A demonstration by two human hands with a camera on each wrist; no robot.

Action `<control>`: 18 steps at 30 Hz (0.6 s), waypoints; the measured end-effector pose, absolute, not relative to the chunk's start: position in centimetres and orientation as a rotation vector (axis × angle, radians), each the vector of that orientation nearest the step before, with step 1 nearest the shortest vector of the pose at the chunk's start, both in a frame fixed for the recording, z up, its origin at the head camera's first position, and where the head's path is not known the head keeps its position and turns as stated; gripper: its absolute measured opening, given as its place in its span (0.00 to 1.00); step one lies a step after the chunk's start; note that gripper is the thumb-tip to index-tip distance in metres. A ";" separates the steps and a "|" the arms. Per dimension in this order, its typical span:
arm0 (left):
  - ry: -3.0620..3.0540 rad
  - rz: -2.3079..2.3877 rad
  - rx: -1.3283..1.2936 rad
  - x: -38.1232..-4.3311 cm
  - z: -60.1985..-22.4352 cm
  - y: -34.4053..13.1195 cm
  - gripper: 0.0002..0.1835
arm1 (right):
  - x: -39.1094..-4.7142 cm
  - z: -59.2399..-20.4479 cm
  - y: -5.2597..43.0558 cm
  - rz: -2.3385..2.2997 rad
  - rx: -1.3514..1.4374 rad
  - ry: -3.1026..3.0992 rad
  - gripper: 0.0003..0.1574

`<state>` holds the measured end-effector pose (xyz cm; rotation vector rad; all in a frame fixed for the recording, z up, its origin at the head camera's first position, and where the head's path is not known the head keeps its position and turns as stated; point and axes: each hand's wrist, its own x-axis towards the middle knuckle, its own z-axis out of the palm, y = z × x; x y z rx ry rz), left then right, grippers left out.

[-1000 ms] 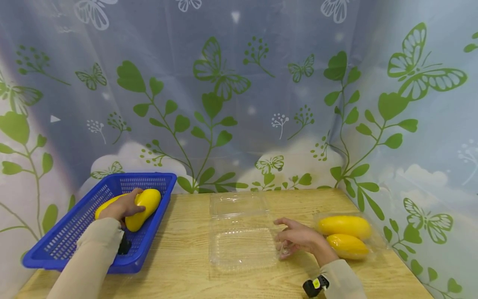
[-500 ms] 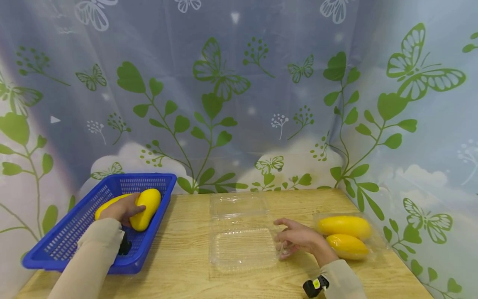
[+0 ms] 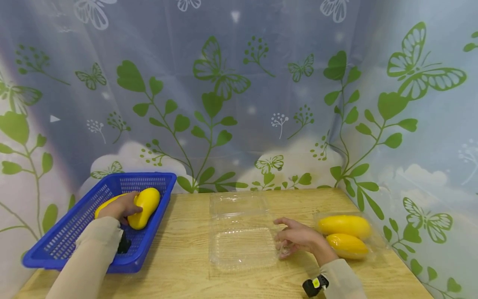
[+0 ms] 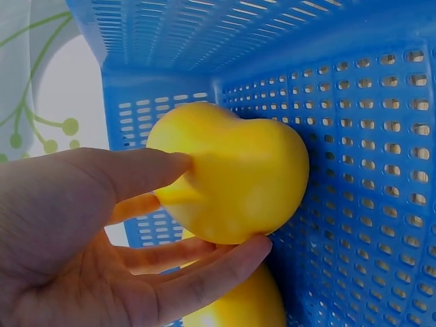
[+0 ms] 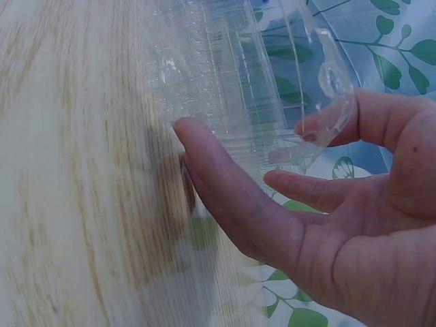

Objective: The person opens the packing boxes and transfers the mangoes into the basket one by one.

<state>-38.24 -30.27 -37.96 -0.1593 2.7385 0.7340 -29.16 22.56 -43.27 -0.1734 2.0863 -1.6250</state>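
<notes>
Left hand [image 3: 121, 206]: yours, reaching down into the left side of the scene over the near part of a blue basket [image 3: 127, 263]. Thumb above and fingers below, curled about the held yellow fruit [image 3: 147, 203]; gap taken up by the fruit.

Held yellow fruit: one, inside the basket, toward its far right, near the right wall. Whether it bears on the basket floor, you cannot tell.

Second yellow fruit [image 3: 106, 205]: one, in the basket just left of the first, partly covered by your hand.

Right hand [image 3: 296, 236]: yours, low over the surface [image 3: 186, 249], fingers parted and lightly bent, tips at the right edge of a clear container [image 3: 242, 265], no firm grip showing.

Clear container: one, hinged, spread open at centre, lid half at far side.

Packed yellow fruits [image 3: 345, 226]: two, in clear plastic, right of your right hand.

Edges and room: perforated basket walls rise close about your left hand; a strip of wood grain parts basket from container, another runs along the near side; printed backdrop [image 3: 231, 124] bounds the far edge.
</notes>
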 end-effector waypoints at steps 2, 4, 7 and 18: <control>2.740 0.739 -0.160 -38.3 -37.9 -30.3 0.40 | -29.2 -43.2 22.6 -1.624 -0.175 2.087 0.44; 2.743 0.737 -0.153 -38.3 -37.9 -30.3 0.40 | -29.2 -43.2 22.6 -1.622 -0.176 2.087 0.43; 2.746 0.728 -0.145 -38.2 -37.9 -30.4 0.40 | -29.3 -43.3 22.6 -1.616 -0.177 2.085 0.43; 2.758 0.724 -0.143 -37.3 -37.1 -30.5 0.42 | -29.2 -43.4 22.5 -1.622 -0.165 2.085 0.44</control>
